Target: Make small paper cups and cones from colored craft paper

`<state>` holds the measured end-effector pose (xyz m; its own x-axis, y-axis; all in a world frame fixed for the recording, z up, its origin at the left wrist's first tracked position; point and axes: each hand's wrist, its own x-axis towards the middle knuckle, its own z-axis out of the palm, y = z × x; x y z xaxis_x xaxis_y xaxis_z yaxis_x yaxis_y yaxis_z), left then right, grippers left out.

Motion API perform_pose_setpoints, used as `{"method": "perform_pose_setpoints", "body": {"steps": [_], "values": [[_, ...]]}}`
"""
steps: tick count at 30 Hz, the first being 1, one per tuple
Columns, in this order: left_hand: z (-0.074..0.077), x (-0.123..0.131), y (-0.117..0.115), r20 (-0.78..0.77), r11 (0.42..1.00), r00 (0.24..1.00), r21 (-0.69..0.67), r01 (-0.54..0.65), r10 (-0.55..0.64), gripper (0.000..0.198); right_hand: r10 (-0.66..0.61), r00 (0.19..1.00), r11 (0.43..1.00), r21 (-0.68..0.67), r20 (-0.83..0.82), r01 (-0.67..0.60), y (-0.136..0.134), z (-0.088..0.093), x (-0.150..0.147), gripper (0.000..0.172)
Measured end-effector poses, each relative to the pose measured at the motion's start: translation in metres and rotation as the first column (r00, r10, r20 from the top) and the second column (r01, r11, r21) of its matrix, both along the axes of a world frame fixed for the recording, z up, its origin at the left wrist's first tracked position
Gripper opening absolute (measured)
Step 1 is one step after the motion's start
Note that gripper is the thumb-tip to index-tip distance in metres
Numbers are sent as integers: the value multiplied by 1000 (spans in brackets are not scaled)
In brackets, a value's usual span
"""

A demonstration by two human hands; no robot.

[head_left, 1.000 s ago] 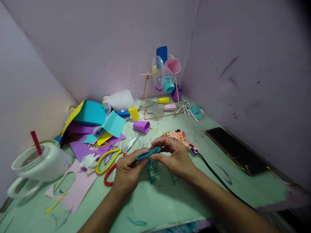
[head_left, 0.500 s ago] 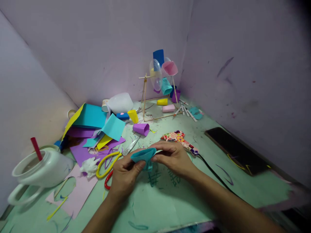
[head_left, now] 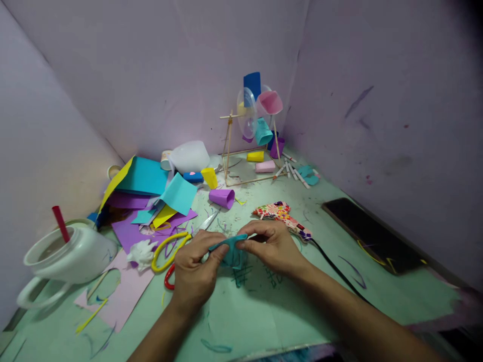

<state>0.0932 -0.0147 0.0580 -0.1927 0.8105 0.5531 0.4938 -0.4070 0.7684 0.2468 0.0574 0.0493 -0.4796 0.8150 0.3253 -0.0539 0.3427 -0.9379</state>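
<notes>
A small teal paper cup (head_left: 234,255) is pinched between both my hands, just above the table. My left hand (head_left: 199,261) grips its left side, thumb in front and fingers behind. On the opposite side my right hand (head_left: 269,246) closes thumb and fingertips on the rim, which looks pressed nearly flat. Left of my left hand lie scissors (head_left: 171,251) with yellow and red handles, blades pointing away. A flower-patterned hot glue gun (head_left: 281,216) rests just beyond my right hand, its black cord running right. A purple paper cup (head_left: 222,198) lies beyond my hands.
At the back stands a stick frame (head_left: 228,151) carrying clear discs and coloured paper cups. Coloured paper sheets (head_left: 145,176) pile up at left, near a white jug (head_left: 90,251) with a red stick. A dark phone (head_left: 373,234) lies at right, and white sticks (head_left: 298,173) at back right.
The teal cup's mouth, open and facing me before, is now squeezed flatter and tipped so its side shows. Both hands keep their hold. The whole view has shifted slightly.
</notes>
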Motion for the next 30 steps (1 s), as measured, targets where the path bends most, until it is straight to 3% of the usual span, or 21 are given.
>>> {"method": "perform_pose_setpoints", "body": {"steps": [6, 12, 15, 22, 25, 30], "values": [[-1, 1, 0, 0, 999, 1000, 32, 29, -29, 18, -13, 1000, 999, 37, -14, 13, -1, -2, -1, 8], [0, 1, -1, 36, 991, 995, 96, 89, -93, 20, 114, 986, 985, -117, -125, -129, -5, -5, -4, 15], [-1, 1, -2, 43, 988, 991, 100, 121, -126, 19, 66, 993, 995, -75, -98, -73, -5, -5, -3, 14], [-7, 4, -2, -15, 988, 998, -147, -55, 53, 28, -74, 983, 973, -228, -168, 34, -7, -3, -4, 4], [-9, 7, 1, -8, 990, 999, -132, -54, 54, 17, -79, 974, 987, -157, -214, 45, -12, -7, -8, 12], [-8, 3, 3, -57, 1000, 998, -14, 28, -29, 5, -112, 957, 983, 108, -268, 146, -17, -12, -12, 21]]}}
